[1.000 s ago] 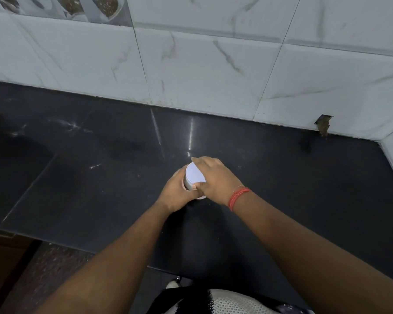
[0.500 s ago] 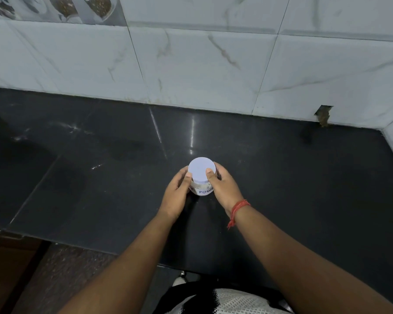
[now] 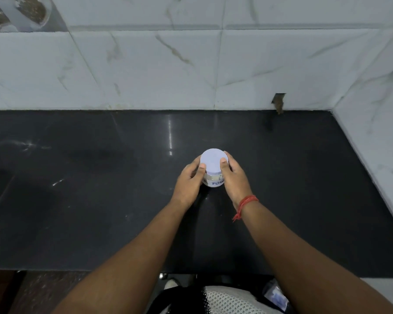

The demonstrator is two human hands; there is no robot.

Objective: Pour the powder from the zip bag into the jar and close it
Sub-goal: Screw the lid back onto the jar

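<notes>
Small clear jar (image 3: 212, 181) with a handwritten blue-lettered label stands upright on the black polished stone counter (image 3: 100, 200), mid-counter, well clear of the white marbled wall tiles (image 3: 145, 71). Round pale lavender lid (image 3: 211, 163) sits on top of it. Left hand (image 3: 190, 181) and right hand (image 3: 234, 177) cup the jar from either side, fingers curled round it, thumbs against the lid's rim. Red thread bracelet (image 3: 246, 203) on right wrist.
</notes>
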